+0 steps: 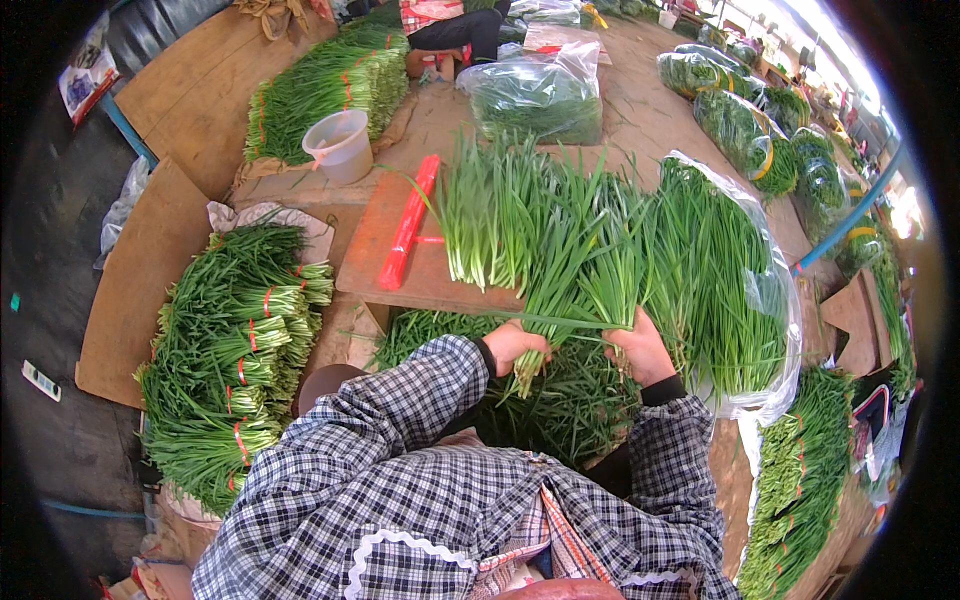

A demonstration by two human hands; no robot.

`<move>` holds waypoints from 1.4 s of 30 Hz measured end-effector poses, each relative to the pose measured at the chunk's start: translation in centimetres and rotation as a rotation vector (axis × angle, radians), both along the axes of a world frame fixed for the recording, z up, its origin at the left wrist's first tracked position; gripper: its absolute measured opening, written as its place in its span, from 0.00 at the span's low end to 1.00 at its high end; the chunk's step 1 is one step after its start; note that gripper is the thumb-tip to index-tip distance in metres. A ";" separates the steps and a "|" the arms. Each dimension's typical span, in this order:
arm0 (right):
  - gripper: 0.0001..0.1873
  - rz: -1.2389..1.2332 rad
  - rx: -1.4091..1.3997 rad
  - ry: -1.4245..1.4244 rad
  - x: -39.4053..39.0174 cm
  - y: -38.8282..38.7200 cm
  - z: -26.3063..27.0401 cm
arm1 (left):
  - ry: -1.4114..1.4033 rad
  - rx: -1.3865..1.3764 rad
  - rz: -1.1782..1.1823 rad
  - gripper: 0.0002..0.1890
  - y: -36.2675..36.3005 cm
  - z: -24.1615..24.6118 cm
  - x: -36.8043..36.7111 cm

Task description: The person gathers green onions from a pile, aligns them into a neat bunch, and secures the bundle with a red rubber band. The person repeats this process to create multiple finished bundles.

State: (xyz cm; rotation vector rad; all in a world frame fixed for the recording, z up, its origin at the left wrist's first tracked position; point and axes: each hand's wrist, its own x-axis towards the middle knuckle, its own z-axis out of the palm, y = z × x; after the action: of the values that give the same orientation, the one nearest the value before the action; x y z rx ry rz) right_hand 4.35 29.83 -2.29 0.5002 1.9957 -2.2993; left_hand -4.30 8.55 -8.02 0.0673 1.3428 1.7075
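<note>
My left hand [517,349] is closed around the lower stems of a bunch of green chives [553,296], whose pale ends stick out below the fist. Another bunch of chives [611,289] is gripped near its base by my right hand [643,351]. One long leaf [559,321] stretches across between the two hands. Just beyond them, loose chives [491,217] lie on a wooden board [360,266], beside a bundle of red plastic ties [409,225]. Below my hands lies a heap of scattered leaves [570,412].
Tied chive bundles [240,352] are stacked at left. Loose chives [705,285] fill clear plastic [784,330] on the right. Farther off are a plastic bucket [341,154], a bagged heap [536,105] and a seated person [457,30]. A blue pole [847,217] slants at right.
</note>
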 end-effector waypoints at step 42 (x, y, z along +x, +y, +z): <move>0.08 -0.735 -0.487 0.363 -0.6 7.3 -0.6 | -0.081 0.457 0.176 0.17 -5.0 5.5 -2.2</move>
State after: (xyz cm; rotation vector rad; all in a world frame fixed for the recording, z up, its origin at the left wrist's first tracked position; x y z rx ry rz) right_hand 3.72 37.10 -2.90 0.9386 1.3829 -3.3896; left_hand -6.45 3.56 -2.52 0.1418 0.8997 2.1175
